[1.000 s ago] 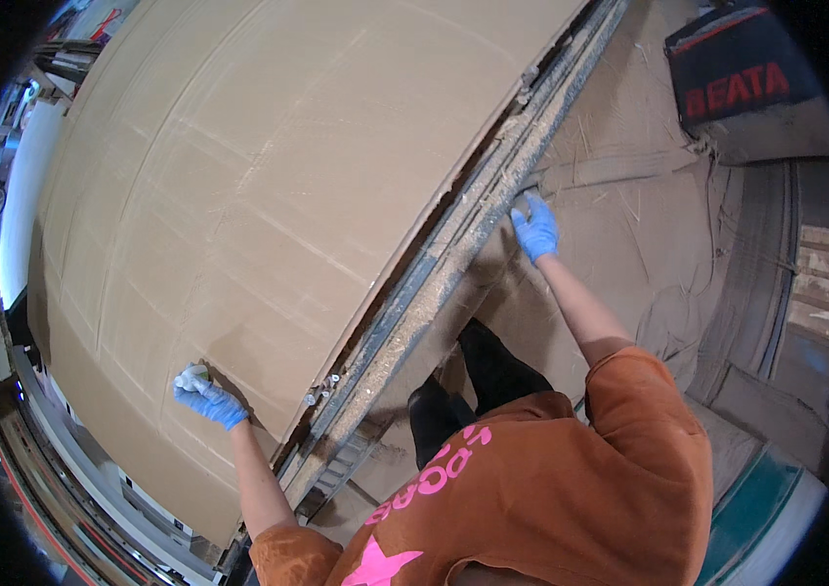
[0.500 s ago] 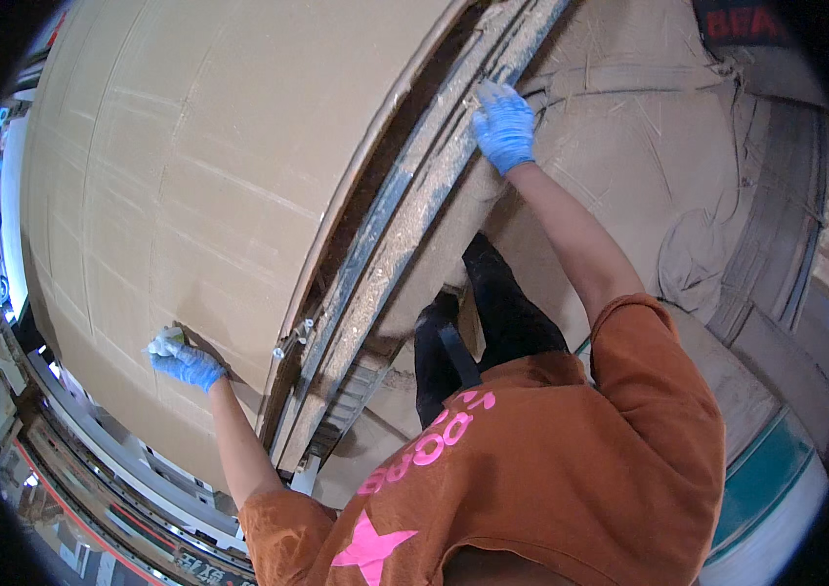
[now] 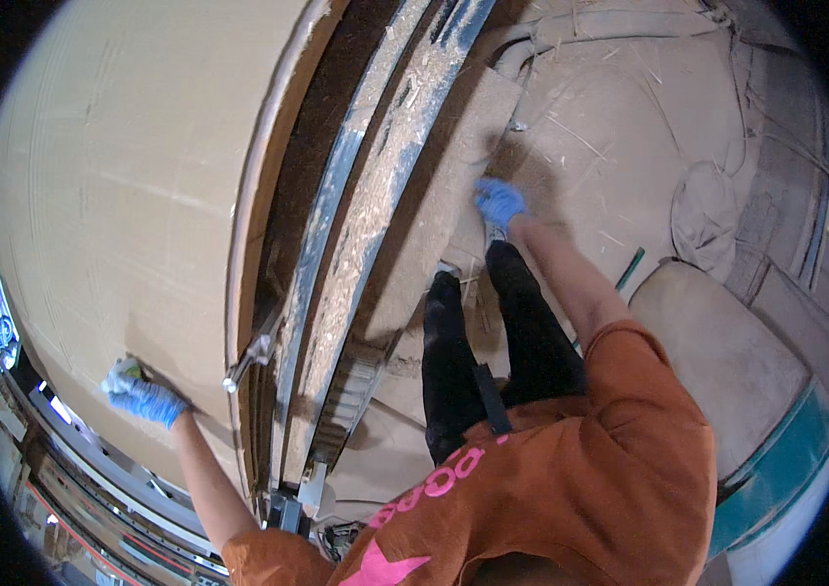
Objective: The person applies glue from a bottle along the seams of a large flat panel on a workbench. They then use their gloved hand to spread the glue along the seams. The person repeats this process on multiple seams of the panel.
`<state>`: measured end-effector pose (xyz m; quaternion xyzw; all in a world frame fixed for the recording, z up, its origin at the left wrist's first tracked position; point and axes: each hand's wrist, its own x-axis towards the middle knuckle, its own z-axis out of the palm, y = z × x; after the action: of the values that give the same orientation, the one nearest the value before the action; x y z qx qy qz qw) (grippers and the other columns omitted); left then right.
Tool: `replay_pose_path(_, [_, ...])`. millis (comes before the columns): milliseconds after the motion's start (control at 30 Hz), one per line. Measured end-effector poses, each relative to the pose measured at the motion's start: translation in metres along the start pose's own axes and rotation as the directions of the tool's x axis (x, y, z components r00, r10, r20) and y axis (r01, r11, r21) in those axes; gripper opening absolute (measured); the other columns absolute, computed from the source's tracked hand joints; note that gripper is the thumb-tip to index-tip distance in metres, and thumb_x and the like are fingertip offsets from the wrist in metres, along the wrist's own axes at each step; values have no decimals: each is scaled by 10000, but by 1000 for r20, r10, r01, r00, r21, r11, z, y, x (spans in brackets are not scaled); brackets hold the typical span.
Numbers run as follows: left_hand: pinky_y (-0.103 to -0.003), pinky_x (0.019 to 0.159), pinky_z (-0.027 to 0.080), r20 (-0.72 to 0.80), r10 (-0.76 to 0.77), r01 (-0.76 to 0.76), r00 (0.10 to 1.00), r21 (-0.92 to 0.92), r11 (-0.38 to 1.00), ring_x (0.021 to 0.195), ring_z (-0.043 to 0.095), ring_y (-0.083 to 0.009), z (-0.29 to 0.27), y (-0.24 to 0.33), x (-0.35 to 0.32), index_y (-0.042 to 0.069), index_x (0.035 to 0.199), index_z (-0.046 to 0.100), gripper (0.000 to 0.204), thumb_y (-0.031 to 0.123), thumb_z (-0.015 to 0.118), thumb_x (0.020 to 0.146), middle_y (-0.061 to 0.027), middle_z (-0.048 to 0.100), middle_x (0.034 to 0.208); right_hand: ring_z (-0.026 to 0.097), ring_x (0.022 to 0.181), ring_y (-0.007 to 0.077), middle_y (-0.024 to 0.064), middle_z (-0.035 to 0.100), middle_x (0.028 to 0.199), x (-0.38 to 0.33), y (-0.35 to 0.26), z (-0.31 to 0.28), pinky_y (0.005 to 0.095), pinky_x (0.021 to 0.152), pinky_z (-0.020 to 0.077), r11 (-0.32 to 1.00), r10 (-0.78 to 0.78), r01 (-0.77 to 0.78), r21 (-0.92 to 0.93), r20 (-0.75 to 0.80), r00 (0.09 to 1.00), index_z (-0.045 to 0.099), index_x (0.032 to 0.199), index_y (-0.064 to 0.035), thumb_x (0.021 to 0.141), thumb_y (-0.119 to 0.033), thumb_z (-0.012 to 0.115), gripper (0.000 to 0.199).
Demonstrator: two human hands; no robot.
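My left hand [image 3: 148, 396], in a blue glove, rests low on a broad tan cardboard sheet [image 3: 141, 195]. Its fingers are closed around something small, pale and greenish, too hidden to name. Right of the sheet's edge run blue metal rails [image 3: 380, 200] strewn with wood chips. My right hand [image 3: 500, 202], also gloved in blue, hangs above the dusty floor just beyond my shoe, apart from the rails. Its fingers look loosely parted, with nothing seen in them. A small pale scrap [image 3: 518, 126] shows a little past that hand.
Metal clamp-like fittings [image 3: 250, 363] jut from the stack's edge. A dusty hose [image 3: 619, 24] crosses the floor at the far side. A rounded, dusty seat-like pad [image 3: 717, 352] and a green-edged container [image 3: 776, 469] stand at my right. Machinery [image 3: 92, 508] lies beyond the sheet at lower left.
My right hand has left the chip-covered rail and come nearer, over the floor. My left hand stays on the cardboard. The whole view has shifted, with sheet and rails now further left.
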<state>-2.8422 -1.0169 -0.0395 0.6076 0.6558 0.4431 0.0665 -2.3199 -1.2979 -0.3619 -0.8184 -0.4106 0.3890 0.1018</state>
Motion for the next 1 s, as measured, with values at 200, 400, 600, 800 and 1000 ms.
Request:
replay_pose_path(200, [-312, 726, 465, 22, -48, 48, 999, 24, 999, 767, 505, -142, -12, 5, 11, 55, 844, 515, 323, 356, 508, 961, -55, 546, 821, 631, 951, 319, 149, 652, 1062, 33, -18, 94, 391, 837, 497, 999, 40, -39, -8, 194, 980, 653, 1078, -158, 827, -193, 548, 274])
replay_pose_path(400, [-336, 740, 492, 129, -30, 12, 991, 134, 991, 806, 538, -164, -18, -18, 22, 26, 930, 527, 419, 443, 491, 948, -80, 564, 853, 627, 976, 310, 124, 645, 1098, 105, 18, 84, 402, 870, 499, 991, -131, 130, 11, 99, 986, 656, 1031, -172, 803, -124, 491, 286])
replay_pose_path(600, [-350, 783, 500, 91, -104, 94, 990, 105, 990, 849, 557, -189, -18, -12, 19, 27, 972, 516, 467, 492, 493, 931, -95, 561, 926, 628, 931, 344, 169, 633, 1093, 133, 38, 41, 424, 813, 508, 994, 80, -36, 105, -457, 886, 649, 1035, -123, 822, -255, 517, 282])
replay_pose_path(800, [-360, 819, 498, 110, -134, 120, 985, 122, 985, 894, 559, -214, -7, -4, 22, 35, 1011, 486, 468, 496, 485, 933, -116, 548, 986, 613, 964, 366, 189, 629, 1090, 104, 64, 113, 419, 849, 503, 980, 88, -65, 189, -119, 989, 617, 1095, -113, 806, -332, 571, 366])
replay_pose_path(1000, [-364, 808, 504, 74, -146, 137, 986, 113, 984, 909, 570, -220, -15, -5, 17, 25, 1013, 480, 461, 479, 482, 937, -122, 548, 976, 536, 1095, 366, 190, 564, 1187, 42, -21, 128, 412, 957, 435, 971, 176, -125, 204, -257, 950, 566, 1169, -79, 720, -344, 734, 548])
